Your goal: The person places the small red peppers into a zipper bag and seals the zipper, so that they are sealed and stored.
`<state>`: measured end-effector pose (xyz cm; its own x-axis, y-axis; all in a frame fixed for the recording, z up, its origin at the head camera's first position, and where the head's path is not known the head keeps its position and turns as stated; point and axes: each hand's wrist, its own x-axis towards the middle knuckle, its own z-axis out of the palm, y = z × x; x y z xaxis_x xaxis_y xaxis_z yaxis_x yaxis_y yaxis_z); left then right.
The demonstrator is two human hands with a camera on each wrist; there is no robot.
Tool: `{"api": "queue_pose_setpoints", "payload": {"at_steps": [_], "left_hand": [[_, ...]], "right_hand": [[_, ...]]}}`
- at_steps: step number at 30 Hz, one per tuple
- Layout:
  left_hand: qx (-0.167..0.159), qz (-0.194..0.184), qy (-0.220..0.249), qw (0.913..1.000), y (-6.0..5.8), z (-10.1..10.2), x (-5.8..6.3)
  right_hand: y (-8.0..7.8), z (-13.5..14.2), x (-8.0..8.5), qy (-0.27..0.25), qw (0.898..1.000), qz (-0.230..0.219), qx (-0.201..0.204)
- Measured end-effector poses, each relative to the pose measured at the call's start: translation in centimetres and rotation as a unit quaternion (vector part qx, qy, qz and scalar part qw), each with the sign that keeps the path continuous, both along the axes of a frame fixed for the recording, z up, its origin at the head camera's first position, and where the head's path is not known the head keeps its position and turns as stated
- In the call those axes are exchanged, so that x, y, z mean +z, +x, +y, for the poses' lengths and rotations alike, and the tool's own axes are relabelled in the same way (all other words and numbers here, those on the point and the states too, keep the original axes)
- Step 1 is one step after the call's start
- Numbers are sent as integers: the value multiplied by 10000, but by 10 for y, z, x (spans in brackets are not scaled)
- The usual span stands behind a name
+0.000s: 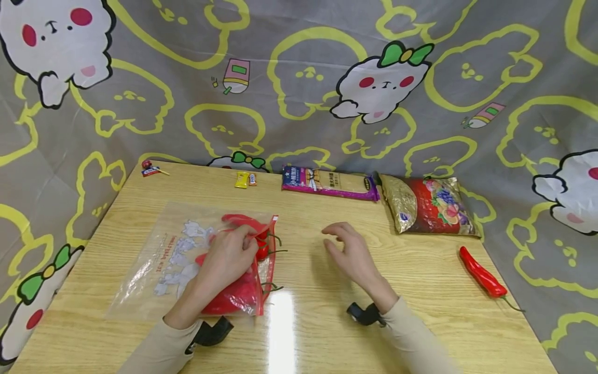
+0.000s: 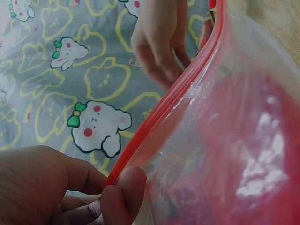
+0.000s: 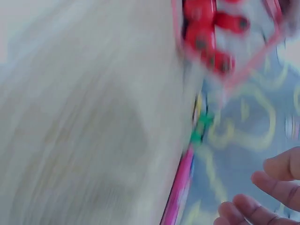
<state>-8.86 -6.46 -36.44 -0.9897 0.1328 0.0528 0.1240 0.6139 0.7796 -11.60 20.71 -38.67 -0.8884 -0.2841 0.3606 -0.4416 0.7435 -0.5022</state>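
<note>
My left hand [image 1: 230,255] pinches the red zip edge of a clear zip bag [image 1: 145,259] between thumb and fingers, plainest in the left wrist view. Inside the bag lie several red chili peppers [image 1: 239,221], their green stems poking out at the bag's right-hand mouth. The left wrist view shows the red zip strip [image 2: 154,115] running up from my fingertips. My right hand [image 1: 349,252] is to the right of the bag, apart from it, with its fingers loosely bent and nothing in them. The right wrist view is blurred but shows the peppers [image 3: 199,33] at the bag's mouth.
A single red chili pepper [image 1: 483,272] lies near the table's right edge. Along the back are a gold and red bag [image 1: 432,205], a purple noodle packet [image 1: 329,183], small yellow sweets [image 1: 242,179] and a lollipop [image 1: 147,164]. Patterned cloth [image 1: 299,78] hangs behind the table.
</note>
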Motion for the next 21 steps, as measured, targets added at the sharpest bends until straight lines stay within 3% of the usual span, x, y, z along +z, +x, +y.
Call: {"api": "queue_pose_setpoints", "payload": {"at_steps": [6,11,15,21], "left_hand": [[14,-52,-25,10000,0,0,1],[35,-71,-50,10000,0,-1,1],[46,-77,-39,10000,0,0,0],[41,-4,-55,10000,0,0,-1]], "right_hand": [[4,100,1,471,9914,347,-1169],[14,180,0,1108,9688,262,-2201],[27,231,-2,1571,9451,-114,-2863],[43,276,-7,2018,9207,-829,-3237]]}}
